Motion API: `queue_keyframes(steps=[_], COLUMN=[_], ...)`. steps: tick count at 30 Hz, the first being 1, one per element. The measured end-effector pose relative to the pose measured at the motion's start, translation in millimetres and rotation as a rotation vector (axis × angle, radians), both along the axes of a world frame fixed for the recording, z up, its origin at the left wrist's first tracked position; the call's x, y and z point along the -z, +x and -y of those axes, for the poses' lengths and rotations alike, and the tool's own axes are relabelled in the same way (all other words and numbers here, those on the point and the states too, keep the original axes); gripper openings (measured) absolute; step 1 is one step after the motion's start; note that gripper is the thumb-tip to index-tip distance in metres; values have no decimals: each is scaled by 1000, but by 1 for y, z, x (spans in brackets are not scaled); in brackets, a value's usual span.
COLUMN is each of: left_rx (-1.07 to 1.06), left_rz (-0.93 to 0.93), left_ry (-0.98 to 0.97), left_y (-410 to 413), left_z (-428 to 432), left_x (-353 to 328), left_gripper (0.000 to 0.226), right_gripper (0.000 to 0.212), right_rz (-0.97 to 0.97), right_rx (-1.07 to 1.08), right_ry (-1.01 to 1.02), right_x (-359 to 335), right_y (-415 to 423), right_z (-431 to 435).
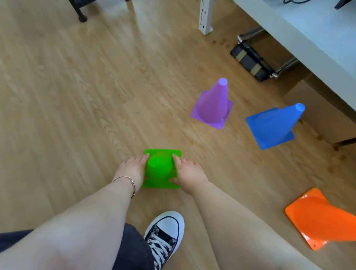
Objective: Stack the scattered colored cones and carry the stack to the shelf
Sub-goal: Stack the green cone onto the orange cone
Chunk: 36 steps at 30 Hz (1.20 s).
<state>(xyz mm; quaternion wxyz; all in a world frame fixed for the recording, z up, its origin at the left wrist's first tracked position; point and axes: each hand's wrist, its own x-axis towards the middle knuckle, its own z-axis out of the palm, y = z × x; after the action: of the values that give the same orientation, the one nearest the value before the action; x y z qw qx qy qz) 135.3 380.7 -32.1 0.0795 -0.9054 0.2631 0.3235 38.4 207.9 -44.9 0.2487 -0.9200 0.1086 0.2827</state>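
Head view: green cone [161, 169] upright on the wood floor [70, 83], centre of frame. Left hand [132, 169] presses its 9 o'clock side, right hand [188, 174] its 3 o'clock side; each grip is wrapped against the cone body, fingers on the base. Bracelet [129, 183] on left wrist. Purple cone [214, 104] upright at 1 o'clock, blue cone [272, 126] just beyond at 2 o'clock, orange cone [323, 219] at 4 o'clock. Sneaker [163, 236] at 6 o'clock.
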Motion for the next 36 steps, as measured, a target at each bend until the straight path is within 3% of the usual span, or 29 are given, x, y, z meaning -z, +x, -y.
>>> queue_keyframes(steps=[10,24,36], left_rx=[-18,70,427], left_rz=[-103,-294,-344], left_ry=[-257,-654,-738], left_y=[-3,-57,-150], left_z=[55,195,314], left_x=[-33,-127,-174], left_gripper=[80,75,69], right_gripper=[94,91,90], right_rz=[41,143,243], right_rx=[144,500,858], right_ry=[33,-121,-205], right_x=[-29,-151,-202], right_y=[-19,-130,-276], right_z=[55,172,229])
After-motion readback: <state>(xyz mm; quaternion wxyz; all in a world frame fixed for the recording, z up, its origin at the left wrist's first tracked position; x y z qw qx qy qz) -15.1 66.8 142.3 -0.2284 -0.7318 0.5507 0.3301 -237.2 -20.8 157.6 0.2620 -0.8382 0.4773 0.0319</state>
